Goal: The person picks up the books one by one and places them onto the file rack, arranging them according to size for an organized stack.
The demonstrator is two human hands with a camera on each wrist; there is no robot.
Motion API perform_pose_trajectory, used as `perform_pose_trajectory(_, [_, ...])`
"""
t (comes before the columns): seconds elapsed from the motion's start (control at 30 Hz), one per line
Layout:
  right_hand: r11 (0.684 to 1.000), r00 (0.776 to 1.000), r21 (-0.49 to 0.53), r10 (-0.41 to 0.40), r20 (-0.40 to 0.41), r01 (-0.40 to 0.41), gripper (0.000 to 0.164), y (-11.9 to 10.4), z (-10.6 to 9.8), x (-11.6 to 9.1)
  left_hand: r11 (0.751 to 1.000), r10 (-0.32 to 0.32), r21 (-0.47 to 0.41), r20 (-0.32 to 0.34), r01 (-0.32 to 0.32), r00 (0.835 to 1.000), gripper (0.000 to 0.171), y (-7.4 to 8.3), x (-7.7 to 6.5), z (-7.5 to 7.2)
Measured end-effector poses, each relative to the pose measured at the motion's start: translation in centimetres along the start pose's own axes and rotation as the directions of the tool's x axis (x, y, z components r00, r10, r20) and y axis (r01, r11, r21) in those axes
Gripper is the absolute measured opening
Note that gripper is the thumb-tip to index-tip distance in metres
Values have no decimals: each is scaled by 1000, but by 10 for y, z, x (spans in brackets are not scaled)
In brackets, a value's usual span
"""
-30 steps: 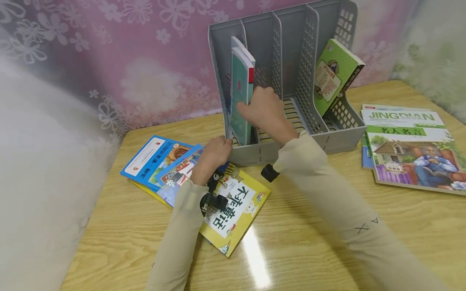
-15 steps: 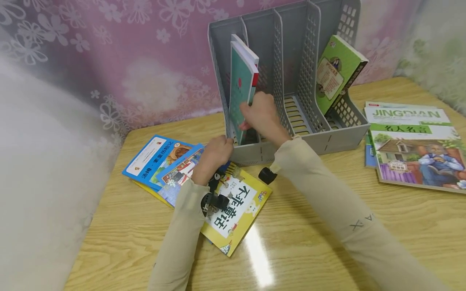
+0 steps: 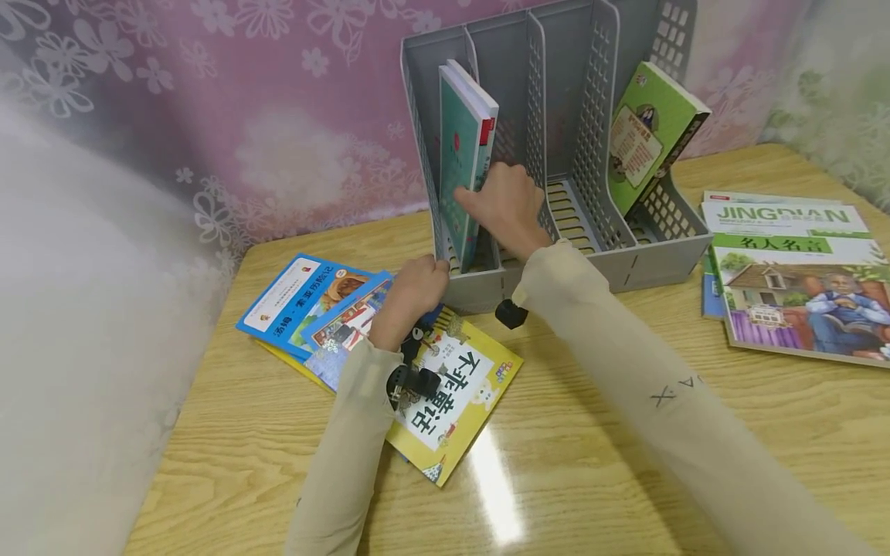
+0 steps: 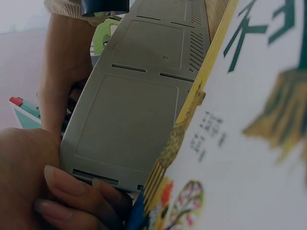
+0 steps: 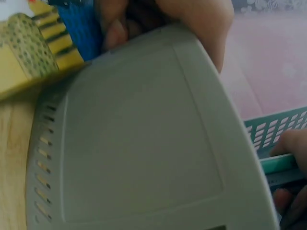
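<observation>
In the head view, a teal book (image 3: 457,158) stands in the leftmost slot of a grey desktop file rack (image 3: 605,266), against another white-edged book. My right hand (image 3: 506,207) grips the teal book at its spine, thumb on the cover and fingers hidden behind. In the right wrist view, that same hand (image 5: 293,149) shows at the right edge, pinching the book's green edge. My left hand (image 3: 420,287) holds the rack's front left corner. Its curled fingers (image 4: 79,201) hook over the rack's edge in the left wrist view.
A green book (image 3: 647,139) leans in the rack's rightmost slot. Blue books (image 3: 292,297) and a yellow book (image 3: 480,386) lie overlapping in front of the rack, under my left wrist. A stack of books with a white-green magazine-like cover (image 3: 793,247) lies to the right.
The teal book has tilted and its top now lies nearly level with the book behind it. My right thumb lifted, then came back onto the cover. The left hand has stayed on the rack corner.
</observation>
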State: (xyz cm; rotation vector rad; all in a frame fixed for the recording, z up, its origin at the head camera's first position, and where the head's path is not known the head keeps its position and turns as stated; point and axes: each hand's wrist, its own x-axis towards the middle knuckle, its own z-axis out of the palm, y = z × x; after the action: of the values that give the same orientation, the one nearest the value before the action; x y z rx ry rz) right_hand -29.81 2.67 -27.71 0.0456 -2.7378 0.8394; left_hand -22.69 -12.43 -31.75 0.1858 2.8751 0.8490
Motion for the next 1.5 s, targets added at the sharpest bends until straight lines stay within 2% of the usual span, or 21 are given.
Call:
perform_pose_trajectory(0.13, [1000, 1000, -1, -20, -17, 20, 45, 2, 2, 5, 1000, 6, 2, -3, -6, 1000, 45, 1, 0, -1])
perform_pose_trajectory(0.27, [993, 998, 102, -49, -35, 53, 47, 5, 8, 2, 1000, 13, 10, -6, -13, 1000, 44, 2, 0, 2])
perform_pose_trajectory(0.4, [964, 983, 217, -126, -133, 153, 37, 10, 18, -3, 1000, 0, 4, 33, 0, 999, 43, 4, 1, 6])
perform_pose_trajectory(0.53, [938, 957, 261, -165, -237, 226, 21, 13, 23, -5, 1000, -22, -7, 39, 22, 999, 45, 7, 2, 9])
perform_pose_trajectory(0.7, [944, 934, 202, -194, -300, 262, 28, 13, 19, -5, 999, -29, -20, -2, 29, 1000, 44, 10, 3, 6])
perform_pose_trajectory(0.8, [956, 925, 139, -202, -321, 257, 30, 12, 16, -5, 998, -41, -57, 15, 41, 999, 45, 11, 2, 5])
perform_pose_trajectory(0.9, [976, 941, 70, -177, -288, 205, 35, 11, 14, -5, 990, -64, -122, 51, 70, 997, 51, 12, 1, 3])
perform_pose_trajectory(1.0, [989, 972, -26, -150, -180, 148, 47, 11, 9, -9, 979, -88, -177, 78, 101, 993, 53, 11, -1, 1])
perform_pose_trajectory(1.07, [987, 984, -67, -150, -92, 144, 56, 12, 4, -15, 976, -101, -183, 80, 114, 992, 53, 9, -3, -1])
perform_pose_trajectory(1.13, [982, 982, -62, -182, -48, 179, 60, 18, -2, -24, 976, -106, -181, 88, 120, 990, 51, 7, -4, -2])
perform_pose_trajectory(1.2, [974, 972, -30, -227, -54, 225, 56, 26, -10, -32, 977, -106, -177, 89, 120, 990, 50, 6, -4, -3])
perform_pose_trajectory(1.33, [963, 955, -6, -269, -123, 271, 40, 49, -38, -44, 978, -111, -166, 97, 126, 989, 48, 5, -3, -4])
perform_pose_trajectory(1.5, [983, 985, -116, -154, -79, 145, 37, 88, -94, -45, 979, -111, -162, 104, 127, 988, 44, 2, -8, -8])
